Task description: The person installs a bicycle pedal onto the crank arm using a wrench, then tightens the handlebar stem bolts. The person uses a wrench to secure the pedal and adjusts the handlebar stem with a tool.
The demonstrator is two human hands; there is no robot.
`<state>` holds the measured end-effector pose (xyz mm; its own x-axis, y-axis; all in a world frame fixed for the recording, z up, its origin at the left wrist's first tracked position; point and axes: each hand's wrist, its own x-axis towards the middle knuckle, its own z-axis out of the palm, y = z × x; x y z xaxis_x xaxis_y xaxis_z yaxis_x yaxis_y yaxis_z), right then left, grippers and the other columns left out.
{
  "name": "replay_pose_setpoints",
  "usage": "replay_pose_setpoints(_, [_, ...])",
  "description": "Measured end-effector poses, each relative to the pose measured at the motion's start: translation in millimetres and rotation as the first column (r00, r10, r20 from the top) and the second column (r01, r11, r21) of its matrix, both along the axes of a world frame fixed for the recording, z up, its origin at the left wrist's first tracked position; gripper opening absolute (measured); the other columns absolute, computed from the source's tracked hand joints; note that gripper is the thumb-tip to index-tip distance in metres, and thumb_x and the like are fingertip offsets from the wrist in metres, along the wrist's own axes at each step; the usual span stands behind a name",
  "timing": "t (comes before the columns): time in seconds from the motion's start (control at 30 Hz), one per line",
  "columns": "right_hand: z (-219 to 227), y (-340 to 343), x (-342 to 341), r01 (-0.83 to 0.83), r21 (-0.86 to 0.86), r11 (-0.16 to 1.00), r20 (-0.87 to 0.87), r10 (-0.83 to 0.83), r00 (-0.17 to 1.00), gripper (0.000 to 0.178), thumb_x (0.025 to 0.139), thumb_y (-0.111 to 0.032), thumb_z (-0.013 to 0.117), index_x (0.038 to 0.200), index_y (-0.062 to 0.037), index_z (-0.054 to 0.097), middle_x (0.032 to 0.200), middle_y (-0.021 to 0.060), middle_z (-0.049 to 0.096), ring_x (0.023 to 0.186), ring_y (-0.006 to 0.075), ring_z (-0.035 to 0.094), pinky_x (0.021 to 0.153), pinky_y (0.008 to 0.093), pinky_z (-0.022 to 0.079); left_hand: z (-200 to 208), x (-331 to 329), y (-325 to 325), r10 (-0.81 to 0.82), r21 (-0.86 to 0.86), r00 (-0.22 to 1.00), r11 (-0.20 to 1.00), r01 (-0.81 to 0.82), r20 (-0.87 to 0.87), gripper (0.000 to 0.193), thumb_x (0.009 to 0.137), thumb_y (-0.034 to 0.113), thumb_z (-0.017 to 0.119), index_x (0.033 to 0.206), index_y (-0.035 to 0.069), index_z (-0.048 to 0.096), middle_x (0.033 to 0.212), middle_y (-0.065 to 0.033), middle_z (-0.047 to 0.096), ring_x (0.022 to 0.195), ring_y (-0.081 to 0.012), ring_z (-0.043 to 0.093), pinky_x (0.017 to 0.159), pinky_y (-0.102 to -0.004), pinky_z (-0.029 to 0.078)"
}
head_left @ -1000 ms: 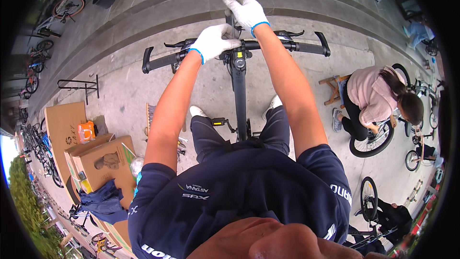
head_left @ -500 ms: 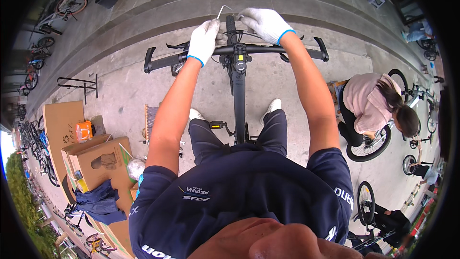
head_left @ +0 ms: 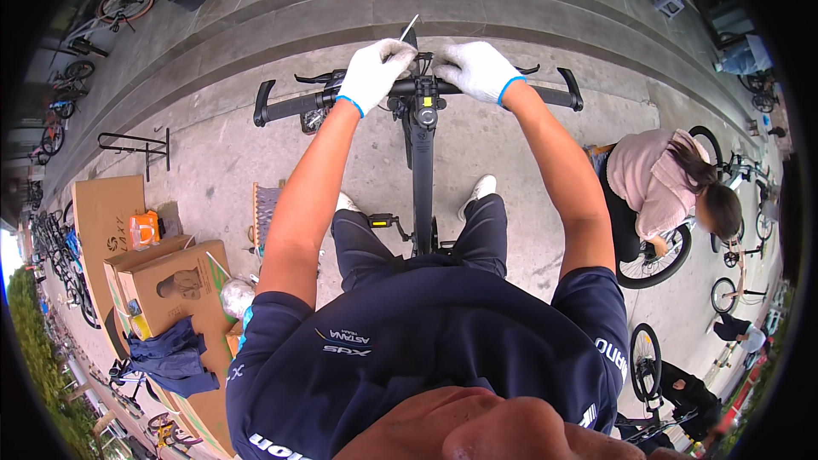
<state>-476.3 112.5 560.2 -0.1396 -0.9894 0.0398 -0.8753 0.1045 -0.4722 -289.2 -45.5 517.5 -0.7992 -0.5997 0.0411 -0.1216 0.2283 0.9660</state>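
Observation:
A black bicycle stands between my legs, its frame [head_left: 423, 179] running away from me to the handlebar [head_left: 294, 109]. My left hand [head_left: 375, 75], in a white glove with a blue cuff, is closed on a thin pale hex key [head_left: 410, 27], which sticks up past the fingers. My right hand [head_left: 479, 70], gloved alike, is just beyond the bar, right of the stem [head_left: 426, 115]. Its fingers are bent and pressed together beside the cables; whatever they pinch is hidden. The front tyre [head_left: 410, 37] shows partly between the hands.
Cardboard boxes [head_left: 183, 285] with a dark garment [head_left: 173, 356] stand at left, near a black metal stand [head_left: 136, 146]. On the right a person in a pink top [head_left: 652, 175] crouches by a bicycle wheel [head_left: 660, 266]. Stone steps [head_left: 281, 13] cross the far side.
Both hands have come nearer to me, down toward the handlebar's middle. The left hand has shifted right, and the hex key has turned. My right hand's fingers have drawn in beside the cables.

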Motion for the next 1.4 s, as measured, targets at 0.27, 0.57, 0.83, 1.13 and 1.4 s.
replay_pose_setpoints(0.27, [-3.4, -4.8, -6.9, -0.006, 0.077, 0.997, -0.016, 0.008, 1.000, 0.029, 0.103, -0.029, 0.067, 0.117, -0.0054, 0.077, 0.107, 0.0220, 0.078, 0.102, 0.0419, 0.074, 0.092, 0.0484, 0.058, -3.9, -0.1, -2.2, 0.033, 0.150, 0.998, 0.988, -0.023, -0.061, 0.023, 0.108, 0.017, 0.072, 0.121, -0.001, 0.075, 0.105, -0.0080, 0.079, 0.093, -0.0120, 0.074, 0.085, -0.0279, 0.060])
replay_pose_setpoints(0.57, [8.5, 37.7, -19.5, 0.026, 0.102, 0.994, -0.130, -0.013, 0.991, 0.031, 0.106, -0.025, 0.059, 0.127, -0.0105, 0.077, 0.108, 0.0231, 0.077, 0.102, 0.0451, 0.073, 0.093, 0.0518, 0.058, -3.4, 37.3, -11.4, 0.244, -0.050, 0.954, 0.965, -0.256, -0.173, 0.023, 0.106, 0.015, 0.073, 0.121, -0.001, 0.077, 0.109, -0.0084, 0.080, 0.101, -0.0168, 0.077, 0.091, -0.0317, 0.060])
replay_pose_setpoints(0.83, [62.3, 69.8, 24.3, 0.032, 0.116, 0.993, -0.480, 0.028, 0.877, 0.016, 0.099, -0.014, 0.064, 0.113, -0.0052, 0.067, 0.084, 0.0239, 0.072, 0.085, 0.0457, 0.073, 0.072, 0.0583, 0.056, -10.3, 167.6, -88.1, 0.669, -0.574, 0.702, 0.483, -0.661, -0.246, 0.022, 0.102, 0.023, 0.076, 0.113, 0.005, 0.082, 0.108, -0.0137, 0.080, 0.101, -0.0294, 0.077, 0.092, -0.0376, 0.059])
replay_pose_setpoints(1.13, [97.1, -44.0, 69.5, -0.444, 0.190, 0.876, -0.281, 0.482, 0.830, 0.023, 0.098, -0.029, 0.071, 0.103, -0.0071, 0.069, 0.084, 0.0213, 0.072, 0.084, 0.0452, 0.073, 0.074, 0.0556, 0.057, -51.5, 162.8, -105.3, 0.669, -0.507, 0.708, 0.539, -0.672, -0.226, 0.026, 0.102, 0.028, 0.075, 0.113, 0.006, 0.081, 0.110, -0.0142, 0.080, 0.103, -0.0327, 0.077, 0.094, -0.0396, 0.058])
replay_pose_setpoints(1.4, [48.8, -136.3, 91.4, -0.321, 0.414, 0.852, -0.239, 0.442, 0.865, 0.034, 0.091, -0.036, 0.073, 0.112, -0.0102, 0.082, 0.104, 0.0186, 0.080, 0.099, 0.0413, 0.077, 0.085, 0.0527, 0.061, -35.8, 166.0, -98.4, 0.668, -0.572, 0.725, 0.534, -0.623, -0.167, 0.026, 0.103, 0.029, 0.073, 0.112, 0.007, 0.082, 0.109, -0.0143, 0.079, 0.103, -0.0341, 0.076, 0.093, -0.0409, 0.058])
